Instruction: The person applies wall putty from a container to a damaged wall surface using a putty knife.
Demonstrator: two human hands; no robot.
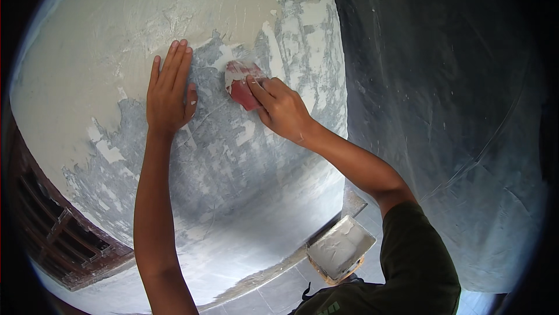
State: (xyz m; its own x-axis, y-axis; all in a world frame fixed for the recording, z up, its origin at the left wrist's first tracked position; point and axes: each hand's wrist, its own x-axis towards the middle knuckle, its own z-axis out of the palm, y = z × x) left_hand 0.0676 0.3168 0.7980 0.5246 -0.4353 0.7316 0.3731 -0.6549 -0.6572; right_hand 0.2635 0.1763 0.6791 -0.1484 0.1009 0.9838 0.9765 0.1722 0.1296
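A red scraper, smeared with pale plaster, is gripped in my right hand, its face against the wall. My left hand lies flat on the wall to the left of it, fingers pointing up and thumb a little apart, holding nothing. The wall is covered with cream plaster across its upper part. Lower down, bare grey shows with ragged white patches. Flecks of plaster stick to my left thumb.
A square tub of pale plaster stands below, near the foot of the wall. A brown slatted window frame is set in the wall at the lower left. Dark sheeting or a dark wall rises on the right. Grey floor tiles run along the bottom.
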